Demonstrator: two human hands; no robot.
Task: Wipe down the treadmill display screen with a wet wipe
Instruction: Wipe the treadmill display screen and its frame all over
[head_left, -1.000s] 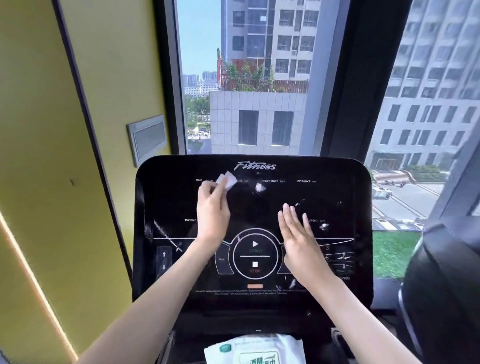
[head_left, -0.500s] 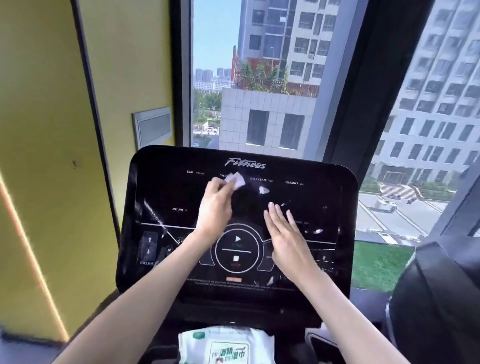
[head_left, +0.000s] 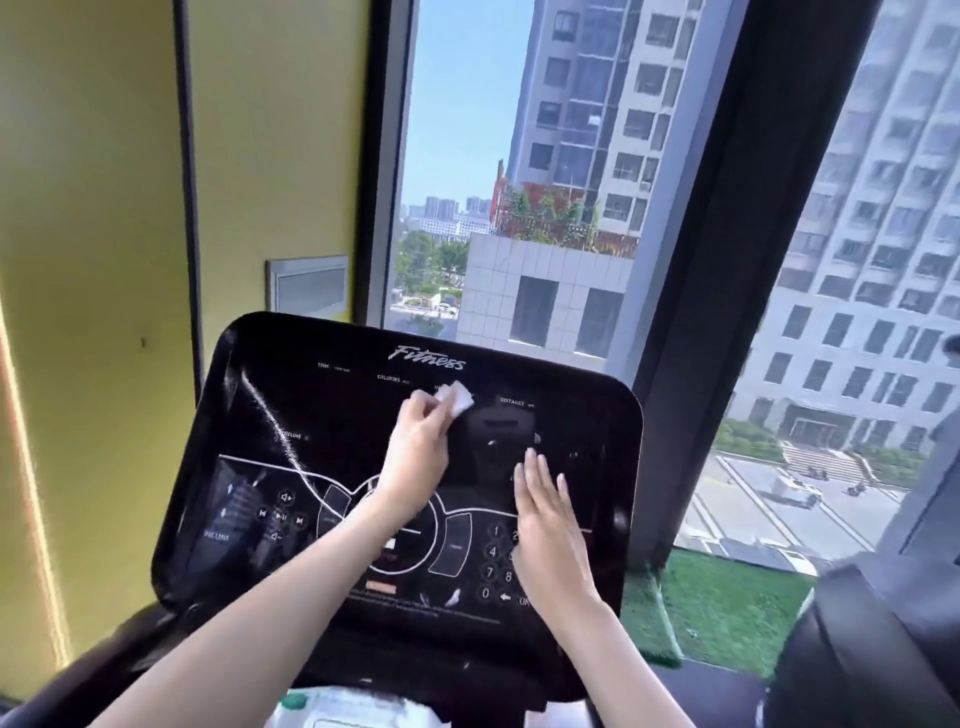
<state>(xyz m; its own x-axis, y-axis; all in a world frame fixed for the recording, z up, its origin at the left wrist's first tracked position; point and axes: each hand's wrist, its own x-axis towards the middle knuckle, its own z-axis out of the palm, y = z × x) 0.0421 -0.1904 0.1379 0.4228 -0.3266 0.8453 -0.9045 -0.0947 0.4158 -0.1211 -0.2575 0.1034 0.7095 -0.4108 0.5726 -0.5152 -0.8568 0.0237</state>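
Both hands are up against the black treadmill display screen (head_left: 332, 452), which tilts back toward the window. The left hand (head_left: 418, 449) is curled closed around a small white wet wipe (head_left: 457, 397); the fingers bunch it against the glass, and a crumpled corner sticks out past the fingertips. That wipe sits in the upper middle of the screen, just below the "Fitness" logo (head_left: 427, 357) and between the "CALORIES" and "DISTANCE" labels near the top edge. The left wrist crosses over the round start and stop control in the lower centre of the panel.

The right hand (head_left: 545, 512) holds nothing. It is open and flat, fingers straight and close together, pointing up the panel, with the palm lying over the right part of the number keypad (head_left: 493, 558) toward the lower right corner of the screen. Whether the palm presses the glass or only hovers just above it cannot be told.

A pale streak (head_left: 275, 421) runs diagonally down the left half of the screen. Below the bottom edge of the console, a white and green pack of wipes (head_left: 353, 709) shows partly at the frame's lower edge.
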